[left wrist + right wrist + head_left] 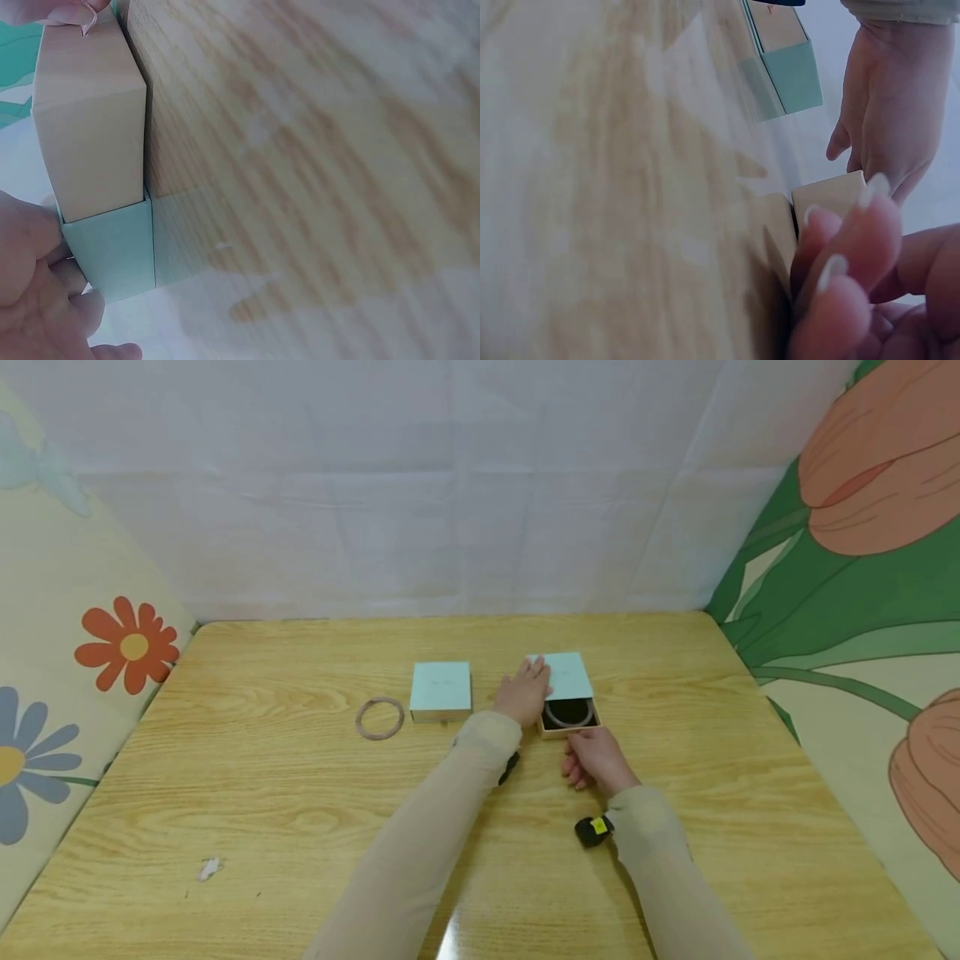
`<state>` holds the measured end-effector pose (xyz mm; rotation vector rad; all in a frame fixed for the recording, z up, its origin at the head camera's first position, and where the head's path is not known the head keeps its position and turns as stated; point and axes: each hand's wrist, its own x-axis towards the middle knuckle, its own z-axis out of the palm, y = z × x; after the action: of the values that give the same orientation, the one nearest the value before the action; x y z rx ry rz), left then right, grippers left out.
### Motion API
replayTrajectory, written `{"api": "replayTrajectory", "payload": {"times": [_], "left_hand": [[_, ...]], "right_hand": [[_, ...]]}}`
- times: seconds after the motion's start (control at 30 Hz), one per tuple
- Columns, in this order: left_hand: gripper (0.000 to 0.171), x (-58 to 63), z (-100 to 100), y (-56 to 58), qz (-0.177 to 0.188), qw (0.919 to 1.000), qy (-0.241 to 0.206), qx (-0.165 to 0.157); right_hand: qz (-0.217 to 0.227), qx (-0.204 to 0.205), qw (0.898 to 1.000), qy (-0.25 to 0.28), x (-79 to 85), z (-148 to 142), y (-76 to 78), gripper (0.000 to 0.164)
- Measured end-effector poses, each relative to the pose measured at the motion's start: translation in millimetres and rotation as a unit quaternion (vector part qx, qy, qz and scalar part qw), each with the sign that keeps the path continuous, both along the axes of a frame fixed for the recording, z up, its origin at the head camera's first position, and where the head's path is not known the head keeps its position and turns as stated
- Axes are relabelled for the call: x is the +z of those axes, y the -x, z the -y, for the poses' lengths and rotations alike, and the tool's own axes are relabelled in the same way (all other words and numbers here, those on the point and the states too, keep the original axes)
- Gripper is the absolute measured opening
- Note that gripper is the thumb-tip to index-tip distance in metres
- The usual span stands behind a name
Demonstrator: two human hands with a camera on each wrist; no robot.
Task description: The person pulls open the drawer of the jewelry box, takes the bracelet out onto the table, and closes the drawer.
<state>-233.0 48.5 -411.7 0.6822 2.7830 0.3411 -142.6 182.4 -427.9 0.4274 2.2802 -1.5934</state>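
Note:
A light-blue drawer box point(566, 675) stands on the table with its tan inner tray point(97, 150) slid partway out toward the person. In the tray's black lining sits a grey ring-shaped bangle point(567, 720). My left hand point(522, 693) rests over the left side of the blue sleeve, its fingers along the top and edge. At the tray's front, my right hand point(600, 758) pinches a small ribbon pull tab point(88, 19) between thumb and finger; its other fingers are loosely bent.
A second light-blue box point(441, 687), closed, stands left of the hands. Beside it lies a pinkish-brown bangle point(379, 718) flat on the wooden table point(315, 793). A small white scrap point(210, 867) is at the front left. A white cloth point(390, 510) hangs behind the table.

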Motion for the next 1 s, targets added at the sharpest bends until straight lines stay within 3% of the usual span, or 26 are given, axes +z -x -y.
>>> {"api": "replayTrajectory", "payload": {"times": [0.43, 0.7, 1.0], "left_hand": [[0.053, -0.6, 0.2, 0.5, -0.004, 1.0, -0.004, 0.003], [0.052, -8.9, -3.5, 3.9, -0.016, 0.9999, -0.004, -0.001], [0.052, -6.5, -1.4, 7.0, -0.017, 0.9998, 0.002, -0.002]], "right_hand": [[0.003, -0.008, 1.0, -0.002, 2.0, 2.9, -7.1, 0.027], [-0.004, -0.007, 1.0, -0.002, -0.2, 0.9, -11.8, 0.026], [0.001, -0.007, 1.0, 0.001, 2.7, 4.0, -10.2, 0.024]]}}
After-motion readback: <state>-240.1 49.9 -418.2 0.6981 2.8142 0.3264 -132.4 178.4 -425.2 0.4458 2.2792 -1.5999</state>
